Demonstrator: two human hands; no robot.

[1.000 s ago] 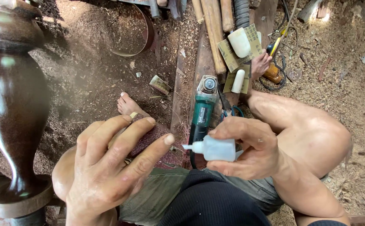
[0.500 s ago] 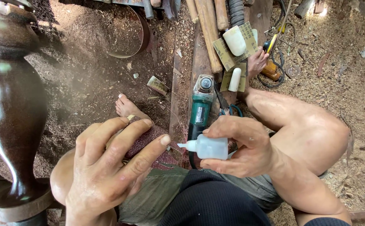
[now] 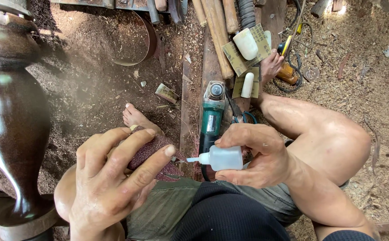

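Just left of the green angle grinder [image 3: 212,120], my left hand [image 3: 109,178] wraps a reddish abrasive piece [image 3: 152,151], fingers curled over it. My right hand [image 3: 257,156], just right of the grinder's rear end, is closed round a small white squeeze bottle [image 3: 221,158], whose nozzle is close to the abrasive; I can't tell if it touches. I judge a hard squeeze could run liquid onto my fingers [image 3: 158,156] or shorts. Sawdust floor [image 3: 92,98] all round; dark turned wooden piece [image 3: 11,116] far left of the grinder, sandpaper sheets [image 3: 248,53] beyond it.
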